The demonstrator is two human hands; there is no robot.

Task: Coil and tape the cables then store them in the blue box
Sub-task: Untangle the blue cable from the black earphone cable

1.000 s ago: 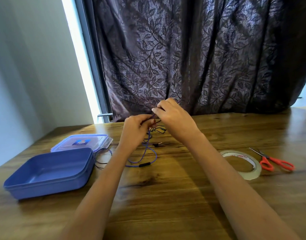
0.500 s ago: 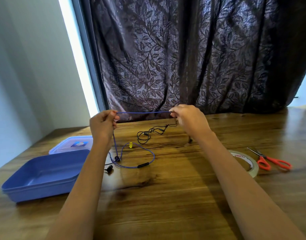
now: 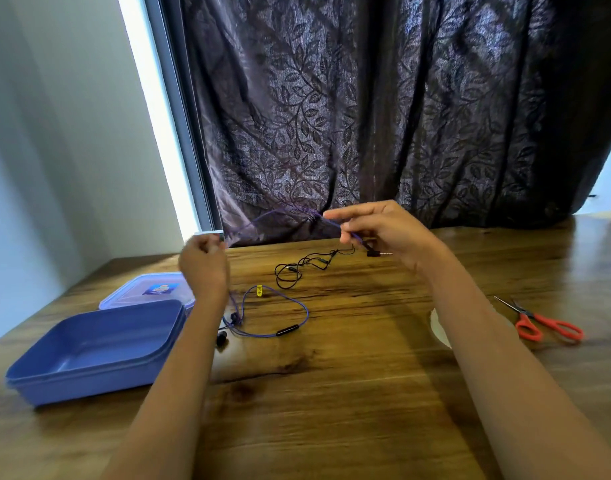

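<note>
A blue earphone cable [image 3: 298, 304] lies looped on the wooden table [image 3: 331, 393], and one stretch of it arcs up between my hands. My left hand [image 3: 204, 268] grips that stretch at its left end, above the loop. My right hand [image 3: 383, 230] pinches the cable near its black jack plug, index finger stretched out. A thin black cable [image 3: 302, 266] lies tangled on the table below my right hand. The open blue box [image 3: 89, 351] stands at the left. My right forearm hides most of the tape roll [image 3: 437, 329].
The box's clear lid [image 3: 141, 289] lies behind the box. Red-handled scissors [image 3: 543, 325] rest at the right. A dark leaf-patterned curtain [image 3: 383, 116] hangs behind the table's far edge, beside a bright window strip.
The hands first came apart and drew the blue cable taut. Now the cable arcs loosely between them and my right index finger has stretched out.
</note>
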